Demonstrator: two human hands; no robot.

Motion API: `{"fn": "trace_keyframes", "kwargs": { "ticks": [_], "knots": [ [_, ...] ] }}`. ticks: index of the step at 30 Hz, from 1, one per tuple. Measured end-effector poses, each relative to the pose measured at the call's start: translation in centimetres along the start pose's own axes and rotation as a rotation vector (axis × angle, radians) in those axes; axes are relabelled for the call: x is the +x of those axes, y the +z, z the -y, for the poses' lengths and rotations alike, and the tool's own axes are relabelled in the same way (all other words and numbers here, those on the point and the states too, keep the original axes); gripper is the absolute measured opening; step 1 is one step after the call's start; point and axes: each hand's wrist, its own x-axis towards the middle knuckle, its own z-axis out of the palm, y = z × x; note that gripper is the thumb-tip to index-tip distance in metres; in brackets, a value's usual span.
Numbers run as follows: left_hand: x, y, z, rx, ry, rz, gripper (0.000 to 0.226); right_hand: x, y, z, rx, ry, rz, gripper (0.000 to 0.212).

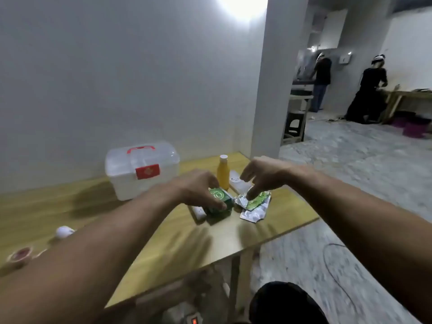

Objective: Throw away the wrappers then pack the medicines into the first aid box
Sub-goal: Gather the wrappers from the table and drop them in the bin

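A translucent white first aid box (140, 169) with a red handle and red label stands closed at the back of the wooden table (177, 249). My left hand (198, 190) rests on a green medicine box (221, 203), fingers curled over its top. My right hand (261, 174) hovers with spread fingers over the silver and green wrappers (253, 205), fingertips touching them. An orange bottle (222, 173) with a white cap and a white box (238, 183) stand behind the hands. A small white tube (198, 212) lies left of the green box.
A white round object (63, 231) and a red-centred tape roll (19, 256) lie at the table's left. The table's right edge drops to a grey floor with a black cable (336, 277). Two people stand far off at the back right.
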Motion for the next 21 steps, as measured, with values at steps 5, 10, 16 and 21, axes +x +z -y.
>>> {"fn": "trace_keyframes", "kwargs": {
  "ticks": [5, 10, 16, 21],
  "knots": [
    [0.9, 3.2, -1.4, 0.049, 0.000, -0.037, 0.064, 1.4, 3.5, -3.8, -0.072, 0.071, -0.105, 0.038],
    [3.6, 5.2, -2.8, 0.084, 0.041, -0.116, 0.053, 3.1, 4.9, -7.8, 0.052, 0.287, -0.272, 0.017],
    [7.3, 7.3, -5.4, 0.249, 0.042, -0.149, 0.033, 4.5, 6.6, -9.8, 0.450, 0.469, -0.116, 0.019],
    [10.3, 9.2, -6.7, 0.398, -0.022, -0.104, 0.050, 5.0, 7.7, -10.1, 0.516, 0.369, -0.082, 0.033]
  ]
}}
